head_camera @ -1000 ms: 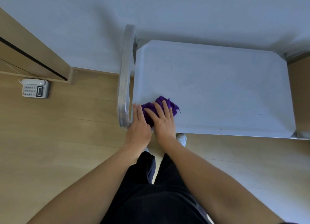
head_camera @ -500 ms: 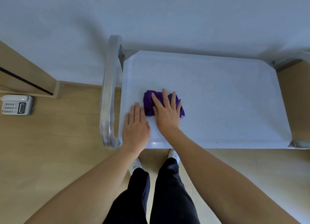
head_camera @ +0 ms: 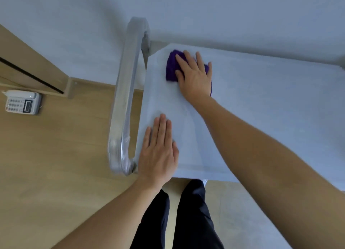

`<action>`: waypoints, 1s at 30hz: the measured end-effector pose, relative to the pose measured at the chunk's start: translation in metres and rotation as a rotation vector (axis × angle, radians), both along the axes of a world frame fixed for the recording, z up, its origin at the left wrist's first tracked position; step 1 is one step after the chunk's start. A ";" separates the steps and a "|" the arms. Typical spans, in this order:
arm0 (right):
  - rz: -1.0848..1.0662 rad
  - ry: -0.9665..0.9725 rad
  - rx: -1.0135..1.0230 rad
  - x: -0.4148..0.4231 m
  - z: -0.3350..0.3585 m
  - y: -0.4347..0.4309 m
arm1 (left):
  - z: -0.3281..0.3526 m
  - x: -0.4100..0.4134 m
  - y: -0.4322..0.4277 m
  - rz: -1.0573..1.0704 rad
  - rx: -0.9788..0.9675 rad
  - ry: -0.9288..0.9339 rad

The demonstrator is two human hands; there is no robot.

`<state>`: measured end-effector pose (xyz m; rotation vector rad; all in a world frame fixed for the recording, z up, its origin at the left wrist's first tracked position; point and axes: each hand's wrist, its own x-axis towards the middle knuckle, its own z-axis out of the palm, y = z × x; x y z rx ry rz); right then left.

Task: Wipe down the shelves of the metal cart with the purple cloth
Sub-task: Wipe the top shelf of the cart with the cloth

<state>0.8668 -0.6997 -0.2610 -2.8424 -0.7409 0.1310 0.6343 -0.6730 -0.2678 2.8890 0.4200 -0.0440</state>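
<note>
Purple cloth (head_camera: 170,67) under right hand (head_camera: 196,78), near cart handle (head_camera: 127,92); telephone (head_camera: 22,102) apart

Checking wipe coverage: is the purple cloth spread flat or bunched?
Bunched: the purple cloth is a small wad under the flat right hand on the cart shelf.

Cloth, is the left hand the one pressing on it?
No, the right hand presses the cloth at the shelf's far left corner, while the left hand lies flat on bare shelf.
</note>
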 end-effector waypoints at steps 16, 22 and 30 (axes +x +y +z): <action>-0.003 0.030 0.104 -0.002 0.005 0.004 | 0.000 0.002 0.001 0.001 -0.022 -0.020; 0.189 -0.051 0.188 -0.045 -0.003 -0.004 | 0.001 0.004 0.001 0.009 -0.010 -0.060; -0.181 -0.063 0.163 0.007 -0.005 -0.037 | -0.005 0.010 0.000 0.007 0.067 -0.078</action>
